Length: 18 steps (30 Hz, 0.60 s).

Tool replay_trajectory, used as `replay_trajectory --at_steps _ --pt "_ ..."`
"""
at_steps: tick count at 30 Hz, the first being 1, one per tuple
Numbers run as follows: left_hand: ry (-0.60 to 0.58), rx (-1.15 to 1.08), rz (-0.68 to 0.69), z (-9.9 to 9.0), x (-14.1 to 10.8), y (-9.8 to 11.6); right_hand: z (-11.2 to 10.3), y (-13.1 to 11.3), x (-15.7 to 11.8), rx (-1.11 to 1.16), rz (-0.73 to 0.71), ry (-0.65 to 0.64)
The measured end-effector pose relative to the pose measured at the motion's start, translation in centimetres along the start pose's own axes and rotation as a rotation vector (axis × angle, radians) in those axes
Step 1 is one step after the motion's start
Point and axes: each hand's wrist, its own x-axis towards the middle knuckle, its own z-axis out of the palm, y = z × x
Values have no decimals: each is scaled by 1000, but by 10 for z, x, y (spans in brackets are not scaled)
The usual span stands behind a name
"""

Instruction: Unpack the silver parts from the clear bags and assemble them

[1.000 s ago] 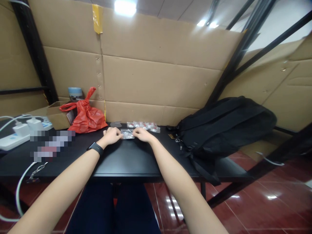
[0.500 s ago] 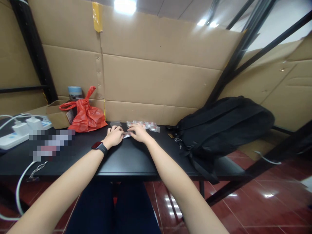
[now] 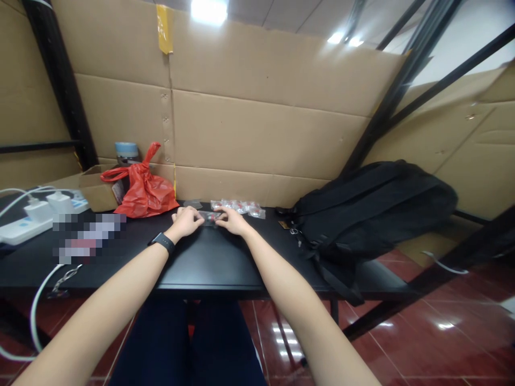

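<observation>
Between my hands is a small clear plastic bag with a small red and silvery item inside, too small to name. My left hand pinches the bag's left end, a dark watch on its wrist. The fingers of my right hand are closed on the right end. Just behind, several similar clear packets with red bits lie in a row on the black table. A flat clear bag lies beyond my left hand.
A red plastic bag, a cardboard box and a blue-lidded container stand at the left. Nearer are a white power strip and cables. A black backpack lies at the right. A cardboard wall closes the back.
My hands have spread slightly apart, and the bag with its red item now shows stretched between them. The view has shifted slightly.
</observation>
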Motion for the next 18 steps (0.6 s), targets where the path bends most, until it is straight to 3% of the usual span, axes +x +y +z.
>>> replay_trajectory --at_steps 5,11,18 --pt "40 -44 -47 -3 0 5 1 9 7 112 69 101" --pt "93 86 -11 -10 -1 -9 -19 21 10 -152 253 254" --pt "-105 84 71 -30 2 -38 -24 36 14 -534 351 269"
